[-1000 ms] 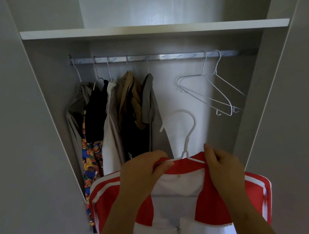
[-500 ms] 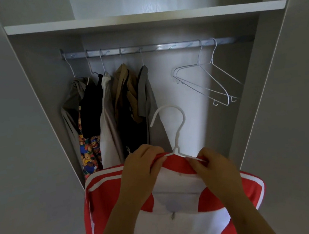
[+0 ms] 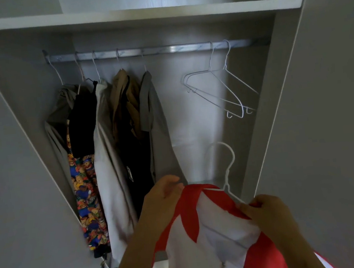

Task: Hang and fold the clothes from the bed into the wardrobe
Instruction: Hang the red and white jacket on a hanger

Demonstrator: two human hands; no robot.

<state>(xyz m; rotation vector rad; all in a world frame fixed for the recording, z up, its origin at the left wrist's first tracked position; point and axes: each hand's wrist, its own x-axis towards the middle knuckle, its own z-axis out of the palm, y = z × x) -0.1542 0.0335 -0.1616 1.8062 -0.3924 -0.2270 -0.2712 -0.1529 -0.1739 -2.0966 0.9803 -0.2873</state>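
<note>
A red and white zip jacket (image 3: 214, 235) sits on a white hanger (image 3: 226, 168) in front of the open wardrobe. My left hand (image 3: 163, 199) pinches the red collar at its left shoulder. My right hand (image 3: 269, 213) grips the right shoulder, fingers curled over fabric and hanger arm. The hanger's hook stands free, well below the metal rail (image 3: 151, 50). The jacket's lower part runs out of view.
Several garments (image 3: 110, 137) hang at the rail's left half. Two bare white hangers (image 3: 221, 89) hang at the right, with a gap of bare rail between. A white shelf (image 3: 131, 15) lies above. Wardrobe side panels (image 3: 300, 97) flank the opening.
The jacket and hanger have shifted right and turned at an angle. My hands moved apart, the right one lower and further right. The view has come closer to the wardrobe.
</note>
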